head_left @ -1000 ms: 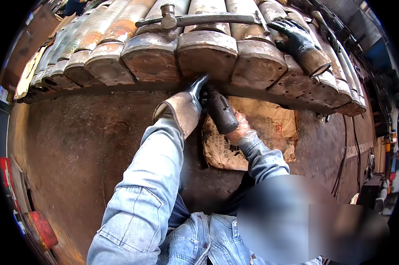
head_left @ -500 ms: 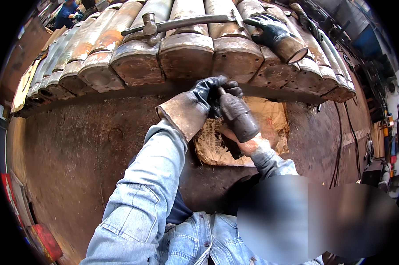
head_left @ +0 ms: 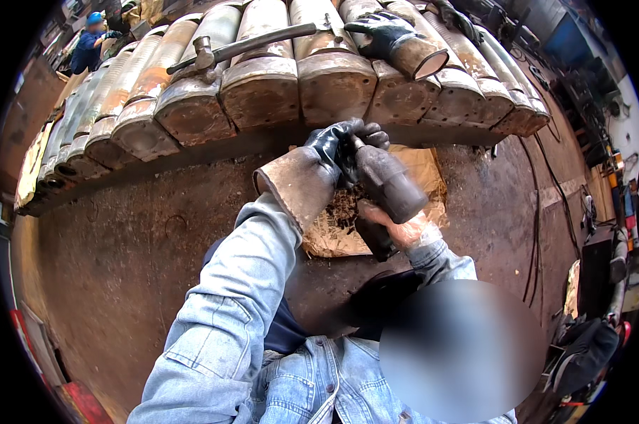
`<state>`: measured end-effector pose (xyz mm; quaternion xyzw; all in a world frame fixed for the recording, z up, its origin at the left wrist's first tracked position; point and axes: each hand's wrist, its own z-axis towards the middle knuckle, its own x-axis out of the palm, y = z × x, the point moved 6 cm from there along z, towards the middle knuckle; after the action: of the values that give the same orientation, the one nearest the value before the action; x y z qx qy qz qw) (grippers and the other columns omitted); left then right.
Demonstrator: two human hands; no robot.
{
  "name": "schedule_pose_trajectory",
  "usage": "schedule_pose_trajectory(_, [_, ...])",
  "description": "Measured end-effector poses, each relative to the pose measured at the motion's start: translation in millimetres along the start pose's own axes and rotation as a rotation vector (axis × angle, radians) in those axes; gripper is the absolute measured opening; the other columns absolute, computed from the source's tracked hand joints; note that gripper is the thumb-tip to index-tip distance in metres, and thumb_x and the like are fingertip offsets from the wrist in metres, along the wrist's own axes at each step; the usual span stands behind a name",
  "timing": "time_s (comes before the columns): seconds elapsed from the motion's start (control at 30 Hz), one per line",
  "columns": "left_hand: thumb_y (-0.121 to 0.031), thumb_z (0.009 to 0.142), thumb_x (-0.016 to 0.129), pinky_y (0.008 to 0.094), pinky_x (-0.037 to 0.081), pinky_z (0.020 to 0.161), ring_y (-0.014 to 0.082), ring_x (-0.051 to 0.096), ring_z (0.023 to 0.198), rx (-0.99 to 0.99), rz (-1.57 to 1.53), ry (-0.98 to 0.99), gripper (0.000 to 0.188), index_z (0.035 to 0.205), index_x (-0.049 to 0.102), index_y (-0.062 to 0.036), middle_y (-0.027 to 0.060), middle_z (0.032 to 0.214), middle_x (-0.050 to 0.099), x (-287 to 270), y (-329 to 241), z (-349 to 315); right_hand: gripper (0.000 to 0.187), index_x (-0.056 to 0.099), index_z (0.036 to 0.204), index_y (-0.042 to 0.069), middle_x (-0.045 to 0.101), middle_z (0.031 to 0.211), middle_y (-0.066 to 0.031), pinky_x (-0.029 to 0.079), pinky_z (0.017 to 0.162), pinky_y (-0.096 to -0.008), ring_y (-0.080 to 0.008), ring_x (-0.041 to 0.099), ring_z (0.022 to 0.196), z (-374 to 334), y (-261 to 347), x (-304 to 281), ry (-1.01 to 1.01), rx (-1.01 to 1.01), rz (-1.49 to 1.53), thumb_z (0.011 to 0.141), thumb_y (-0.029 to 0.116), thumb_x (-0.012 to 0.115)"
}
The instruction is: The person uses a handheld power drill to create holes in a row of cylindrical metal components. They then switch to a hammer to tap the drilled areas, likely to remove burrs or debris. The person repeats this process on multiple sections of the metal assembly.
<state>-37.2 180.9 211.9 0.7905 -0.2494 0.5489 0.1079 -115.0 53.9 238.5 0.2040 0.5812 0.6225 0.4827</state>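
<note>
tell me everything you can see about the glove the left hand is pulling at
The dark work glove has a long stiff cuff that flares toward the wrist. It looks like worn leather, grimy and scuffed. It hangs partway off the right hand, whose bare wrist shows below the cuff. The left hand, in a black glove with a tan cuff, grips its finger end. It is tilted, finger end up, above a torn brown sheet strewn with debris.

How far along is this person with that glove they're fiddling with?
Done: the hammer lies on the rusty cylinders, with a second glove near it. In hand: the gloved left hand grips the dark glove at the right hand, whose wrist is bare. Left: the glove is only partly on; I cannot tell whether it is going on or coming off.
</note>
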Motion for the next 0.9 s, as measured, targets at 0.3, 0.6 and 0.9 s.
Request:
schedule_pose_trajectory(0.3, [-0.024, 0.101, 0.065, 0.0349, 0.057, 0.086, 0.021, 0.073, 0.093, 0.334, 0.884, -0.312, 0.021, 0.112, 0.067, -0.0071, 0.0091, 0.106, 0.076, -25.6, -37.4, 22.3, 0.069, 0.046, 0.147, 0.006, 0.053, 0.133, -0.0063, 0.044, 0.098, -0.0343, -0.0189, 0.05, 0.118, 0.9, -2.3, -14.2, -0.159, 0.278, 0.095, 0.087, 0.011, 0.08])
schedule_pose_trajectory(0.6, [-0.062, 0.094, 0.063, 0.0404, 0.049, 0.091, 0.0273, 0.066, 0.103, 0.542, 1.287, -0.508, 0.062, 0.118, 0.07, -0.0052, 0.0137, 0.113, 0.072, -41.6, -56.5, 10.3, 0.032, 0.066, 0.109, 0.002, 0.064, 0.084, -0.0015, 0.05, 0.067, -0.0309, -0.0128, 0.06, 0.075, 17.1, -14.2, -9.3, -0.282, 0.462, 0.137, 0.086, 0.017, 0.082])
schedule_pose_trajectory(0.9, [-0.066, 0.089, 0.069, 0.0478, 0.034, 0.117, 0.0307, 0.052, 0.137, 0.395, 0.879, -0.537, 0.081, 0.14, 0.059, -0.0049, 0.0145, 0.144, 0.061, -64.3, -99.7, -50.2, 0.057, 0.056, 0.132, 0.004, 0.059, 0.115, -0.007, 0.044, 0.087, -0.0349, -0.019, 0.054, 0.102, 81.7, -52.8, 29.5, -0.136, 0.029, 0.034, 0.083, 0.018, 0.082])
